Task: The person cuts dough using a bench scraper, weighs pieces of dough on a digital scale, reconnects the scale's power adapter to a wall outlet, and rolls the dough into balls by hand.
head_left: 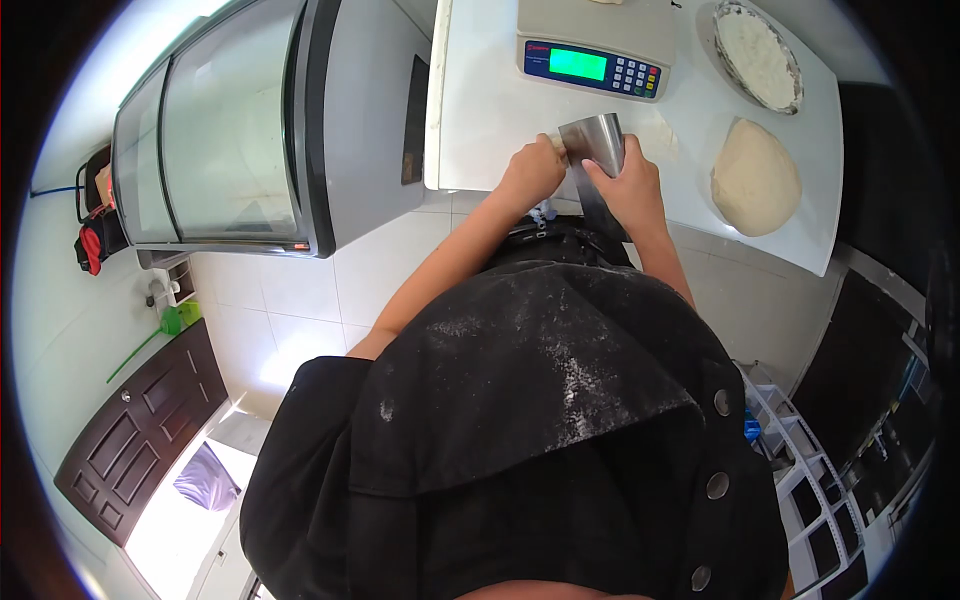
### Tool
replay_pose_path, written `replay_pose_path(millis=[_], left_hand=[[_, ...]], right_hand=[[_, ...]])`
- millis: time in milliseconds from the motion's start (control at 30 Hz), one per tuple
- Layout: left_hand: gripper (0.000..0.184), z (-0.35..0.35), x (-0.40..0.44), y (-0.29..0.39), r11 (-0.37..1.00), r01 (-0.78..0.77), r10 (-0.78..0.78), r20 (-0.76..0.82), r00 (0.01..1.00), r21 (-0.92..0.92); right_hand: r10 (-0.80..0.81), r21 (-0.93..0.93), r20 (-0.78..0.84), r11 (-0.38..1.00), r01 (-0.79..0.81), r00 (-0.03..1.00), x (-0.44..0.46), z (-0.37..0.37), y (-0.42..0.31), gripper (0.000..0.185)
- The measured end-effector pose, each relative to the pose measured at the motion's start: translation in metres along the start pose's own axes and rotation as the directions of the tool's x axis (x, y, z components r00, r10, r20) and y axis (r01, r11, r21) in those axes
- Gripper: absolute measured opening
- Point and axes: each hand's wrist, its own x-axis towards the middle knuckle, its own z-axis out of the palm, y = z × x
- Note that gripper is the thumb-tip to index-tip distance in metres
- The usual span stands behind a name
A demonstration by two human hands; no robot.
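At the table's front edge, my right hand (632, 188) grips a steel dough scraper (603, 135), with the thumb across the metal. My left hand (533, 172) has its fingers closed at the scraper's left edge. A small pale bit, perhaps dough, shows by those fingertips; the grip itself is partly hidden. A large smooth lump of dough (757, 180) lies on the table to the right of my hands. Beyond them stands a digital scale (595, 60) with a lit green display.
The white table (490, 130) also holds a round bowl of white flour (758, 58) at the back right. A glass-fronted display case (230, 130) stands to the left. White plastic racks (810, 480) are low on the right. Flour marks my black apron (540, 350).
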Motion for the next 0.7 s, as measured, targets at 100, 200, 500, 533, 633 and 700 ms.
replay_pose_path(millis=[100,200,500,533,633,700], left_hand=[[0.029,0.003,-0.001,-0.004,0.999,0.027,-0.028,-0.044,0.999,-0.029],[0.030,0.003,0.000,-0.008,1.000,0.016,-0.017,-0.039,0.999,-0.025],[0.040,-0.036,-0.001,-0.062,0.994,-0.004,-0.007,0.094,0.996,0.111],[0.040,-0.050,-0.004,-0.062,0.993,-0.010,-0.001,0.093,0.996,0.121],[0.044,-0.099,-0.007,-0.042,0.991,0.135,-0.135,0.071,0.988,0.013],[0.045,-0.115,0.004,-0.029,0.996,0.084,-0.084,0.030,0.996,0.030]], right_hand=[[0.028,-0.074,0.029,0.997,-0.026,0.999,0.003,0.010,-0.001,0.039],[0.039,-0.106,0.042,0.994,-0.034,0.998,0.012,0.016,0.000,0.039],[-0.070,-0.140,0.028,0.987,0.073,0.997,0.029,0.032,-0.018,0.039],[-0.069,-0.123,0.007,0.990,0.070,0.998,0.029,0.028,-0.017,0.039],[-0.060,-0.078,-0.063,0.995,0.055,0.996,0.024,0.009,-0.011,0.040],[-0.053,-0.057,-0.111,0.997,0.047,0.992,0.020,-0.005,-0.004,0.041]])
